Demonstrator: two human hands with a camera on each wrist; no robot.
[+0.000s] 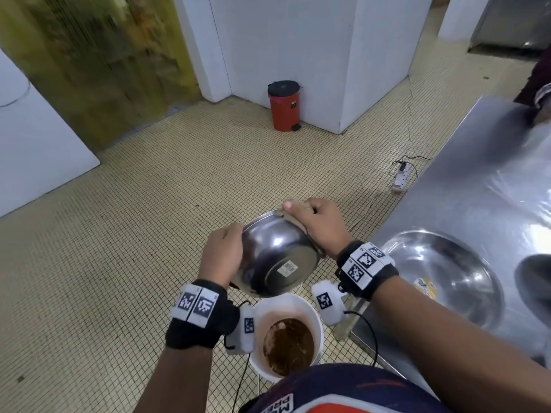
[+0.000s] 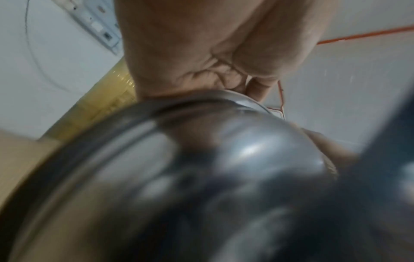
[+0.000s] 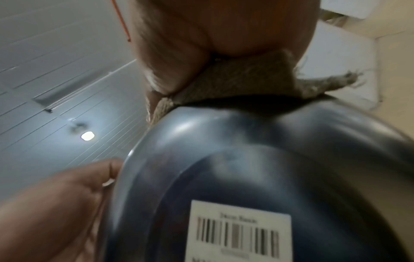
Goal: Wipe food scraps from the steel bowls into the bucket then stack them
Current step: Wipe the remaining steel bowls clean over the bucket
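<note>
A steel bowl is held tilted, mouth away from me, its barcoded base facing me, above a white bucket of brown scraps on the floor. My left hand grips the bowl's left rim, and the same rim shows in the left wrist view. At the bowl's far right rim my right hand holds a brownish cloth that drapes over the edge. The bowl's inside is hidden. Another steel bowl lies upright on the steel table to my right.
A further bowl's edge shows at the far right of the table. A red pedal bin stands by the white wall. A power strip with cables lies on the tiled floor beside the table. Another person's arm reaches in at the table's far end.
</note>
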